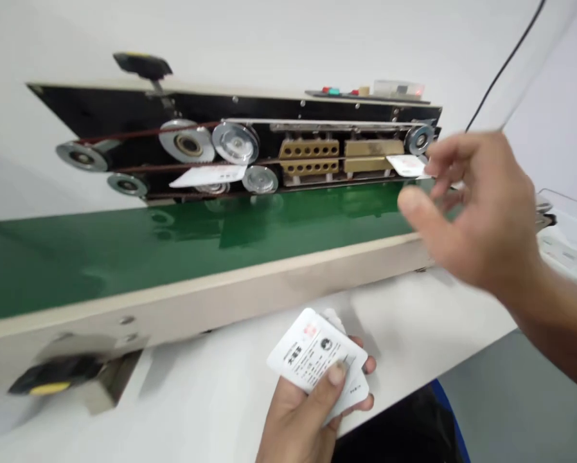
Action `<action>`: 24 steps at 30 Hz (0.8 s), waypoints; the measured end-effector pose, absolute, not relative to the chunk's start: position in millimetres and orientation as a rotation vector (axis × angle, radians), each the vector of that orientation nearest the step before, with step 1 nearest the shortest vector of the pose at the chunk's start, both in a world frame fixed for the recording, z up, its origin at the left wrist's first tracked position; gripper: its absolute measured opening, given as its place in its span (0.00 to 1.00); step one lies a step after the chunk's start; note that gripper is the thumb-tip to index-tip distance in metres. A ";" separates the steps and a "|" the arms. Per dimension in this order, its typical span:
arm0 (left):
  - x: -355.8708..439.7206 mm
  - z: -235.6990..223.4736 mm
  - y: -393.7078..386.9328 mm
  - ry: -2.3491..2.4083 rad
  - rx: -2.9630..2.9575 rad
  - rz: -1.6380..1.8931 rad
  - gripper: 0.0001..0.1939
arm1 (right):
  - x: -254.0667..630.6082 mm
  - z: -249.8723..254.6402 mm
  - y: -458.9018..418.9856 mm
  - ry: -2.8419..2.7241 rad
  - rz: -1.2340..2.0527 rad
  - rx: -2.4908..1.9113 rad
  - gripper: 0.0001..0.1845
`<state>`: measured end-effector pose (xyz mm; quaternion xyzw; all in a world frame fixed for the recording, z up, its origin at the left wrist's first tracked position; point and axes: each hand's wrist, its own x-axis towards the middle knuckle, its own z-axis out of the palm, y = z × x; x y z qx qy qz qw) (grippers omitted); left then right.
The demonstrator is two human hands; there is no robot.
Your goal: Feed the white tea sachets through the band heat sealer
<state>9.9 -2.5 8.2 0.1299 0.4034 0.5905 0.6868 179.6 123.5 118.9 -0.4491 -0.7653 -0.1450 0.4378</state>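
My left hand [312,405] is closed round a small fanned stack of white printed packets [320,360], its thumb pressed on the top one, above the white table. At the right end of a band sealing machine [288,112], my right hand [476,206] is raised with thumb and fingers apart. Just beyond its fingertips, one white packet [407,165] sits in the sealer's band; whether the fingertips touch it I cannot tell. Another white packet [211,175] hangs in the band farther left, below the metal wheels.
A green conveyor belt [187,231] runs under the sealer, with a pale side rail [269,276] in front. Black knobs stick out at the top [141,65] and lower left [54,373]. A white container [568,247] stands at the right, and a black cable [505,64] hangs behind.
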 end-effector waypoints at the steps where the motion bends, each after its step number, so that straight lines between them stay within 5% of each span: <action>1: 9.1 4.2 -2.1 0.858 0.316 1.320 0.16 | 170.9 109.2 103.2 -2.043 -0.315 -1.053 0.11; 10: 3.3 -6.9 0.2 0.770 0.763 1.241 0.14 | 126.8 30.8 55.8 -2.254 0.744 -1.104 0.22; 15: 1.1 -4.2 2.9 0.754 0.809 1.171 0.10 | 132.1 32.2 61.4 -2.162 0.927 -1.160 0.11; 24: 3.7 -1.9 -3.6 0.884 0.473 1.235 0.14 | 151.5 30.8 67.8 -1.793 1.116 -1.200 0.09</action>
